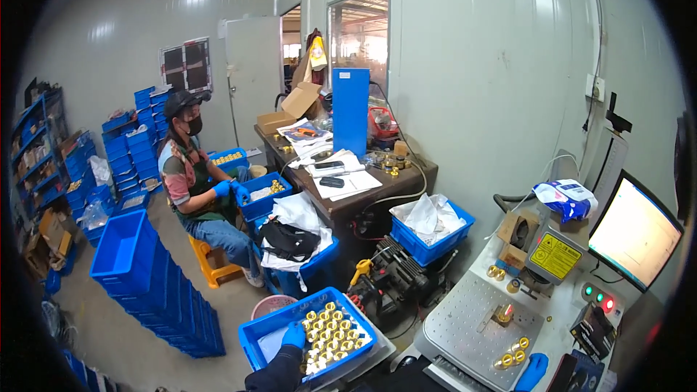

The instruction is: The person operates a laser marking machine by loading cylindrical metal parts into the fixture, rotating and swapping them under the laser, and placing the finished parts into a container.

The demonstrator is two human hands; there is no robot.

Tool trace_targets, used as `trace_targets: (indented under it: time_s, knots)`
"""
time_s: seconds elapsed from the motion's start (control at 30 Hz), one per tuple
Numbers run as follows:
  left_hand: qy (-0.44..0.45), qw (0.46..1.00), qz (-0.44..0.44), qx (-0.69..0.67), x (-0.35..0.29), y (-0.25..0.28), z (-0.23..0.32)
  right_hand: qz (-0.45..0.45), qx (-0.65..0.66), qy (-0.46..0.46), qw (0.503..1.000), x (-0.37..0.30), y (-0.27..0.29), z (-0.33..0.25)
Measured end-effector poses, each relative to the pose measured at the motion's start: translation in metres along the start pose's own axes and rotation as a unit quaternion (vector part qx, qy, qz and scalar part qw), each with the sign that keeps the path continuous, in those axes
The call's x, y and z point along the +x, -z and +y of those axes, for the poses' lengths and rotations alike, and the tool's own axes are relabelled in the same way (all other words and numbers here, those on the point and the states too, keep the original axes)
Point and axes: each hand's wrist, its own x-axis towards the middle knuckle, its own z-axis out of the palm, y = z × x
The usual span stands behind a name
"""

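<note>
My left hand (pixel 294 335), in a blue glove, reaches into a blue plastic bin (pixel 250 334). Its fingers are drawn together at the left edge of several rows of round brass pieces (pixel 335 330); whatever they grip is hidden. A white sheet lines the bin beneath the pieces. On the right, my other gloved hand, the right hand (pixel 534 372), is low beside a perforated metal plate (pixel 465 327), its fingers curled and their contents hidden. Close to it, several brass pieces (pixel 514 354) lie on the plate's corner. Another brass piece (pixel 502 313) sits on the plate under the machine head.
A lit monitor (pixel 635 229) and a button box (pixel 600 296) stand at the right. Left of me rises a stack of blue bins (pixel 156 290). A motor-driven pump (pixel 392 272) is on the floor ahead. Beyond, a seated co-worker (pixel 200 189) handles parts beside a cluttered desk (pixel 370 199).
</note>
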Motion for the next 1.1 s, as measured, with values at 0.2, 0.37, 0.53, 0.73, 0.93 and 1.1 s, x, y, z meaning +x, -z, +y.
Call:
trace_targets:
  time_s: [0.2, 0.37, 0.53, 0.73, 0.93, 1.1]
  knots:
    - [-0.209, 0.978, 0.029, -0.004, -0.056, 0.017, 0.095, 0.023, 0.008, 0.089, 0.996, 0.022, -0.024, 0.115]
    - [-0.311, 0.929, -0.168, -0.104, -0.101, -0.036, 0.226, 0.039, 0.079, 0.049, 0.995, 0.017, -0.029, 0.075]
    - [-0.512, 0.797, -0.282, -0.15, -0.145, -0.131, 0.338, 0.017, 0.092, 0.061, 0.994, 0.025, -0.034, 0.041]
    - [-0.605, 0.719, -0.299, -0.166, -0.211, -0.237, 0.39, 0.013, 0.106, 0.041, 0.993, 0.014, -0.02, 0.015]
    - [-0.716, 0.655, -0.227, -0.08, -0.213, -0.279, 0.373, -0.057, -0.018, 0.257, 0.965, 0.001, -0.003, -0.019]
    - [-0.697, 0.662, -0.267, -0.073, -0.202, -0.281, 0.374, -0.167, -0.089, 0.367, 0.911, -0.004, -0.002, -0.04]
